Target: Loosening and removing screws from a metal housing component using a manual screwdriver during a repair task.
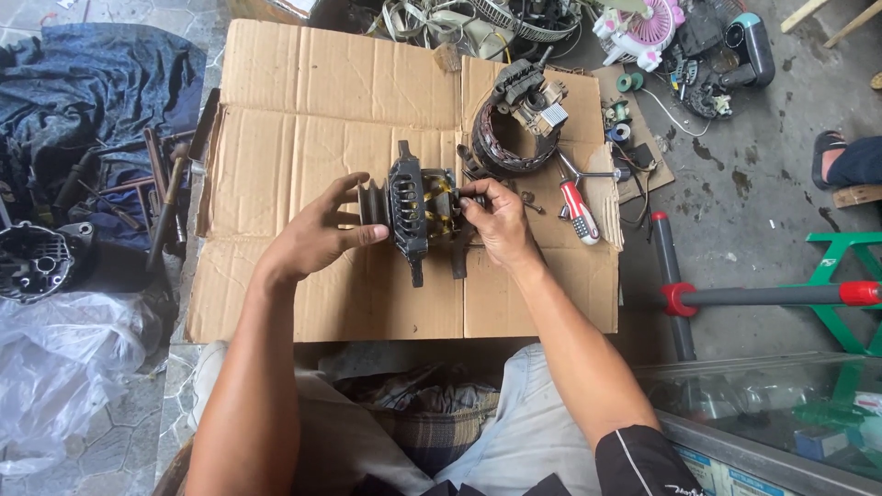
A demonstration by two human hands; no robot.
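A: Where is the motor part [418,209]?

B: On the flattened brown cardboard sheet [303,119], one sheet, spread on the floor. Your left hand [317,234] is curled around its pulley end; your right hand [496,216] pinches the other end with its fingertips.

A: Other items?

B: One copper winding ring [503,138] behind it. One red-handled screwdriver [579,211] beside your right hand. One clear plastic bag [55,367] at far left; I cannot tell its contents.

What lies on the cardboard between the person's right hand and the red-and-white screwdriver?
In the head view, small dark metal bits lie on the cardboard between the right hand and the screwdriver; what they are is unclear.
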